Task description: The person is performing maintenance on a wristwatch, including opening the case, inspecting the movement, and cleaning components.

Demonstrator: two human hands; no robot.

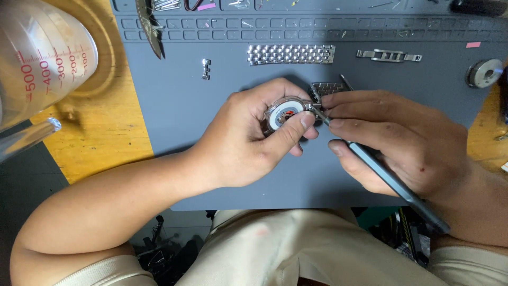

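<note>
Steel round watch case pinched in the left hand, near the middle of the grey rubber work mat

The right hand is closed around a slim dark pen-shaped tool, its long axis running from lower right up-left, tip at the case's right edge beside a short silver bracelet piece. Bare mat lies open left of the hands; a long steel bracelet strip and clasp lie behind, well apart. The mat's near edge sits just below the wrists

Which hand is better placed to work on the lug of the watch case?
Probably the right hand: its slim dark tool already points at the lug. The left hand is gripping the watch case.
</note>
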